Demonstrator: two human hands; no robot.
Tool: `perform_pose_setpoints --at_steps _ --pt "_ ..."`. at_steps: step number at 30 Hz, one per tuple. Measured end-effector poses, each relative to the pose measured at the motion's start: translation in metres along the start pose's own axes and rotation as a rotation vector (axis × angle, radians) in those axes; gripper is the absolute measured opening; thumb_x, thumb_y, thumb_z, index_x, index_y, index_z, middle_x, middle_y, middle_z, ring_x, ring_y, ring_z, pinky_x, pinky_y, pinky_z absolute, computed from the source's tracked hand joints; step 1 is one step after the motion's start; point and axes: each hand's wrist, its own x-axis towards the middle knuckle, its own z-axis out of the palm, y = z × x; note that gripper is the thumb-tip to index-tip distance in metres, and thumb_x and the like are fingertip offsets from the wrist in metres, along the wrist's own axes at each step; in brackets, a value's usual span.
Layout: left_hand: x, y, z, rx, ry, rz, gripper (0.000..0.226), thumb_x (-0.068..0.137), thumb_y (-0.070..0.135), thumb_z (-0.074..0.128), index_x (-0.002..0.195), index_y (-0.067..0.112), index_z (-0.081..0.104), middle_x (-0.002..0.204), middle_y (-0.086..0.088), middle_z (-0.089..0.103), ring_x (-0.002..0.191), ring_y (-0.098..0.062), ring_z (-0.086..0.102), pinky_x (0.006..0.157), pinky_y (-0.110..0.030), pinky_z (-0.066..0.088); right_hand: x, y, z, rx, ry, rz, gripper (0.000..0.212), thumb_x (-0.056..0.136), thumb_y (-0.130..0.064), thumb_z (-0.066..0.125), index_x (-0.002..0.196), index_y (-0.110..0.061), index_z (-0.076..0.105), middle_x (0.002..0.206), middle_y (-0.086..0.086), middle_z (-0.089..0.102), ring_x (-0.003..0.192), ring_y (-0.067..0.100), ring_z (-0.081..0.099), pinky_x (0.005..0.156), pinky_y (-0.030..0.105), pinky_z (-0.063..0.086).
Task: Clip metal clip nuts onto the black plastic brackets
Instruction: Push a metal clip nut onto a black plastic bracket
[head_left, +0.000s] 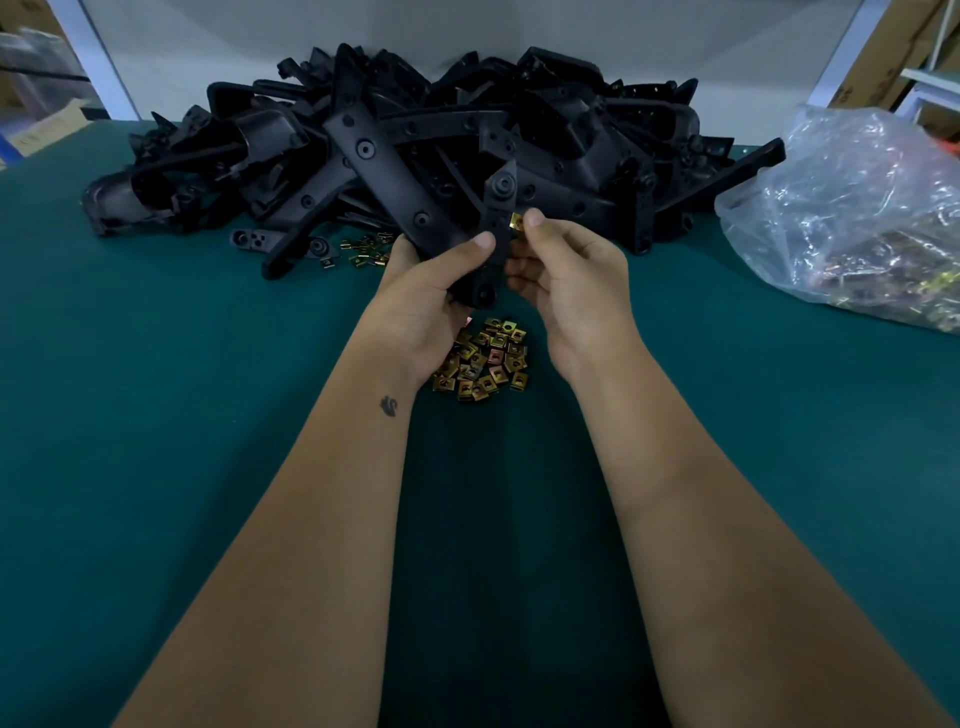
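Observation:
My left hand grips a long black plastic bracket upright above the table, thumb across its front. My right hand pinches a small gold clip nut against the bracket's right edge, near its upper part. A heap of loose gold clip nuts lies on the green mat just below both hands. A second small scatter of clip nuts lies to the left, by the foot of the bracket pile.
A big pile of black plastic brackets fills the back of the green table. A clear plastic bag with more metal parts sits at the right. Cardboard boxes stand beyond the table's far corners.

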Motion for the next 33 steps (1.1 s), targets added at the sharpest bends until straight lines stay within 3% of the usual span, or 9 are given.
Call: perform_pose_setpoints --at_steps 4,14,21,29,31,33 --pt "0.001 -0.001 -0.001 0.036 -0.024 0.015 0.055 0.092 0.004 0.065 0.143 0.007 0.042 0.133 -0.009 0.064 0.123 -0.023 0.061 0.11 -0.046 0.044 0.002 0.002 -0.001 -0.055 -0.018 -0.032 0.017 0.096 -0.015 0.062 0.081 -0.01 0.067 0.08 0.006 0.066 0.069 0.015 0.062 0.066 0.025 0.053" --pt "0.002 -0.002 -0.005 0.124 -0.074 0.041 0.059 0.091 0.004 0.066 0.143 0.008 0.037 0.136 -0.008 0.061 0.122 -0.022 0.061 0.1 -0.04 0.052 0.004 -0.001 -0.007 -0.165 -0.012 -0.092 0.017 0.094 -0.012 0.064 0.078 -0.011 0.068 0.07 0.002 0.065 0.061 0.013 0.06 0.062 0.028 0.052" --pt "0.006 -0.009 -0.008 0.214 -0.099 0.057 0.061 0.089 0.009 0.071 0.137 0.014 0.035 0.139 -0.005 0.058 0.125 -0.02 0.059 0.108 -0.046 0.046 0.001 0.001 -0.006 -0.206 0.005 -0.125 0.02 0.093 -0.014 0.066 0.073 -0.015 0.069 0.063 -0.006 0.065 0.06 0.006 0.058 0.059 0.021 0.049" --pt "0.006 -0.009 -0.004 0.117 -0.062 0.077 0.062 0.086 0.009 0.073 0.138 0.009 0.039 0.134 -0.007 0.063 0.12 -0.021 0.063 0.102 -0.043 0.051 0.001 -0.002 -0.002 -0.236 -0.02 -0.183 0.022 0.095 -0.019 0.063 0.075 -0.017 0.07 0.061 -0.009 0.062 0.059 0.005 0.056 0.057 0.02 0.048" --pt "0.006 -0.007 -0.004 0.032 -0.008 0.082 0.056 0.089 0.005 0.07 0.138 0.006 0.043 0.131 -0.01 0.065 0.117 -0.023 0.065 0.099 -0.043 0.053 0.002 -0.004 -0.001 -0.314 -0.067 -0.172 0.026 0.098 -0.025 0.058 0.076 -0.02 0.07 0.061 -0.007 0.061 0.055 0.007 0.055 0.052 0.021 0.045" --pt "0.008 -0.004 -0.007 -0.064 0.057 0.084 0.051 0.09 0.003 0.068 0.135 0.006 0.046 0.13 -0.012 0.065 0.115 -0.025 0.066 0.099 -0.043 0.053 0.003 -0.002 -0.005 -0.596 -0.123 -0.18 0.024 0.095 -0.026 0.054 0.076 -0.026 0.068 0.06 -0.01 0.06 0.055 0.008 0.056 0.052 0.025 0.045"
